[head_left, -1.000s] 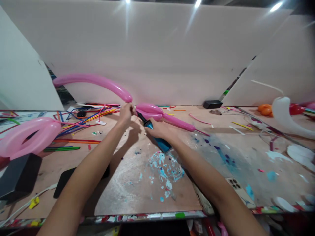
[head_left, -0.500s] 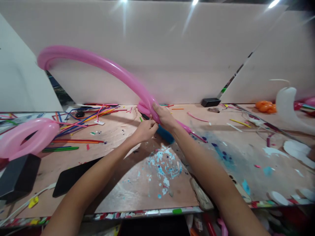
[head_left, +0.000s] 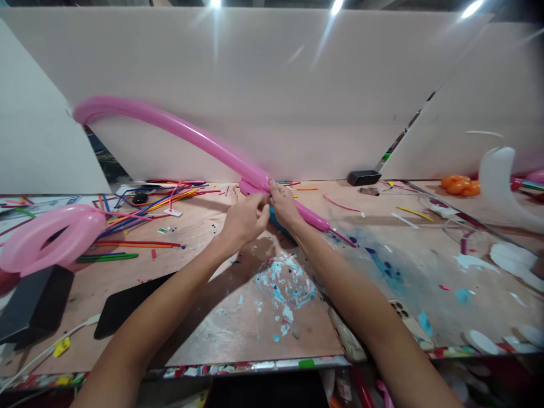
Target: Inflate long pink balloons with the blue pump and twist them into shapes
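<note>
A long inflated pink balloon (head_left: 178,129) arcs from upper left down to the middle of the table, where both my hands meet at its end. My left hand (head_left: 244,220) pinches the balloon's end from below. My right hand (head_left: 283,205) grips the same spot from the right. A second pink balloon segment (head_left: 312,216) lies on the table just past my right hand. A blue hand pump (head_left: 277,222) lies under my hands, mostly hidden by them.
A folded pink balloon loop (head_left: 46,237) sits at the left, with a dark box (head_left: 34,303) in front of it. Loose uninflated balloons (head_left: 140,212) litter the back left. A phone (head_left: 410,326) lies near the right front edge, a black block (head_left: 363,178) at the back, an orange balloon (head_left: 459,185) far right.
A second ago my right hand held the blue pump at the balloon's mouth. The pump now lies on the table; both hands grip the balloon's end, and the balloon has swung up and lengthened.
</note>
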`<state>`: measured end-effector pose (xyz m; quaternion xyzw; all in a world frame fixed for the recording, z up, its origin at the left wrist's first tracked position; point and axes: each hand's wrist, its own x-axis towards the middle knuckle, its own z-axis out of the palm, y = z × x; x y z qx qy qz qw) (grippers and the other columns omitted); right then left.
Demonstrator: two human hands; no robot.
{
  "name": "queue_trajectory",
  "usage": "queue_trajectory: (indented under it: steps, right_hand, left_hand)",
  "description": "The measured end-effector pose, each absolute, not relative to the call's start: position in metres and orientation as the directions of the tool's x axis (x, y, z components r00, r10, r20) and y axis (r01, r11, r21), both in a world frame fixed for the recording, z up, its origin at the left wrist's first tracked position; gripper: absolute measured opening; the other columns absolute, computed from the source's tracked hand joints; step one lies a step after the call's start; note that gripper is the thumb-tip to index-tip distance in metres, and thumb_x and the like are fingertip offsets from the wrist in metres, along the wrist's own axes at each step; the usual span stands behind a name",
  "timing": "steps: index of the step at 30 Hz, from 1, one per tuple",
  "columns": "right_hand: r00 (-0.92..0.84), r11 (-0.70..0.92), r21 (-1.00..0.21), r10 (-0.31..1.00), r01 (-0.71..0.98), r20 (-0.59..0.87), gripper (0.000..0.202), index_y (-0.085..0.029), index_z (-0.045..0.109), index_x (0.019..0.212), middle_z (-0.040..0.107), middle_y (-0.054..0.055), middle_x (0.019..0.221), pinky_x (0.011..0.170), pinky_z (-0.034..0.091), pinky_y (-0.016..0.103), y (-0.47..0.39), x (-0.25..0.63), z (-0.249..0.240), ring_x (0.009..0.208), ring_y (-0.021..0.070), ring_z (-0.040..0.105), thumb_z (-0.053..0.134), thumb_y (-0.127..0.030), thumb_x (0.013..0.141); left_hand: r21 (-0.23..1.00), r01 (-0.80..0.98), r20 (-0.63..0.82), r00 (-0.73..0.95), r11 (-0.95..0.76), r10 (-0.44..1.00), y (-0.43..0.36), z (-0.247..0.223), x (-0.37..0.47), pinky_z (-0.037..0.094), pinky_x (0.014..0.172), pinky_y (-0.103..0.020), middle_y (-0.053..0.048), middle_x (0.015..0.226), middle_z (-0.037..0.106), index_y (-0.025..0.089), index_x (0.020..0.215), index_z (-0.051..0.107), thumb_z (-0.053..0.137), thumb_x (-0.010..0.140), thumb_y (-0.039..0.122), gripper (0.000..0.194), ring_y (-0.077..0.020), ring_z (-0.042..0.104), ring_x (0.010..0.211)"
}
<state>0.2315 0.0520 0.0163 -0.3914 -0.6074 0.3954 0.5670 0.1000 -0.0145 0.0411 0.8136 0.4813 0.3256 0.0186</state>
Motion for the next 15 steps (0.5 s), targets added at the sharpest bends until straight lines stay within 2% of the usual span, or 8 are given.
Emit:
queue_trajectory:
  steps: [1, 3, 4, 5, 7, 10, 12, 15]
  right_hand:
    - [-0.097, 0.43, -0.895, 0.902, 0.116, 0.421, 0.047, -0.023, 0.037, 0.062, 0.038, -0.005, 0.051, 0.048, 0.03, 0.024, 0.051, 0.234, 0.018, 0.046, 0.0098, 0.036, 0.043, -0.06, 0.09]
    - [-0.222, 0.516, -0.81, 0.855, 0.276, 0.469, 0.04, -0.021, 0.044, 0.062, 0.046, -0.003, 0.054, 0.052, 0.032, 0.025, 0.046, 0.236, 0.022, 0.051, 0.0113, 0.041, 0.044, -0.048, 0.091]
    - [-0.288, 0.543, -0.765, 0.838, 0.346, 0.464, 0.034, -0.02, 0.048, 0.063, 0.051, -0.001, 0.057, 0.054, 0.034, 0.025, 0.043, 0.236, 0.024, 0.054, 0.0123, 0.044, 0.046, -0.04, 0.09]
    - [-0.333, 0.565, -0.718, 0.824, 0.408, 0.459, 0.028, -0.019, 0.052, 0.065, 0.055, 0.001, 0.061, 0.056, 0.034, 0.026, 0.04, 0.236, 0.025, 0.058, 0.0133, 0.047, 0.047, -0.034, 0.088]
    - [-0.404, 0.598, -0.615, 0.801, 0.513, 0.441, 0.021, -0.017, 0.058, 0.068, 0.061, 0.004, 0.066, 0.059, 0.035, 0.026, 0.036, 0.235, 0.026, 0.062, 0.0144, 0.05, 0.047, -0.023, 0.085]
    - [-0.506, 0.629, -0.513, 0.777, 0.584, 0.376, 0.031, -0.017, 0.057, 0.063, 0.058, 0.002, 0.062, 0.057, 0.031, 0.026, 0.036, 0.235, 0.024, 0.058, 0.0125, 0.047, 0.042, -0.025, 0.088]
    - [-0.55, 0.609, -0.567, 0.78, 0.555, 0.3, 0.04, -0.017, 0.055, 0.059, 0.052, -0.001, 0.057, 0.054, 0.028, 0.025, 0.037, 0.238, 0.025, 0.054, 0.0108, 0.043, 0.043, -0.037, 0.092]
    - [-0.596, 0.543, -0.687, 0.778, 0.482, 0.197, 0.049, -0.018, 0.052, 0.059, 0.044, -0.004, 0.054, 0.05, 0.025, 0.024, 0.035, 0.245, 0.034, 0.05, 0.0094, 0.037, 0.047, -0.056, 0.09]
  left_hand:
    - [0.341, 0.747, 0.565, 0.322, -0.571, 0.759, -0.014, 0.043, 0.097, 0.048, 0.082, -0.035, -0.014, 0.116, 0.064, 0.016, 0.114, 0.059, 0.044, 0.089, 0.025, 0.03, -0.022, 0.064, 0.09]
    - [0.324, 0.688, 0.595, 0.385, -0.649, 0.705, -0.011, 0.042, 0.091, 0.049, 0.087, -0.035, -0.017, 0.146, 0.043, 0.016, 0.136, 0.044, 0.047, 0.084, 0.018, 0.052, -0.0222, 0.062, 0.103]
    - [0.313, 0.665, 0.574, 0.437, -0.679, 0.693, -0.009, 0.041, 0.088, 0.049, 0.088, -0.035, -0.017, 0.152, 0.034, 0.017, 0.142, 0.036, 0.048, 0.082, 0.015, 0.061, -0.023, 0.06, 0.109]
    - [0.305, 0.65, 0.54, 0.484, -0.696, 0.689, -0.006, 0.038, 0.086, 0.049, 0.089, -0.036, -0.018, 0.153, 0.033, 0.017, 0.145, 0.032, 0.048, 0.081, 0.013, 0.066, -0.0241, 0.058, 0.113]
    - [0.302, 0.651, 0.478, 0.529, -0.697, 0.701, 0.001, 0.033, 0.081, 0.048, 0.091, -0.038, -0.018, 0.144, 0.044, 0.016, 0.143, 0.035, 0.049, 0.082, 0.013, 0.063, -0.0268, 0.056, 0.117]
    - [0.349, 0.672, 0.401, 0.523, -0.653, 0.752, 0.012, 0.028, 0.072, 0.048, 0.086, -0.039, -0.016, 0.113, 0.063, 0.014, 0.119, 0.057, 0.056, 0.084, 0.022, 0.036, -0.029, 0.061, 0.104]
    - [0.437, 0.657, 0.351, 0.504, -0.614, 0.789, 0.017, 0.029, 0.065, 0.048, 0.078, -0.035, -0.011, 0.09, 0.067, 0.016, 0.093, 0.064, 0.064, 0.081, 0.03, 0.019, -0.0259, 0.064, 0.088]
    - [0.65, 0.56, 0.207, 0.519, -0.513, 0.829, 0.015, 0.04, 0.056, 0.043, 0.056, -0.025, -0.001, 0.063, 0.057, 0.017, 0.075, 0.064, 0.065, 0.081, 0.038, 0.021, -0.0139, 0.055, 0.054]
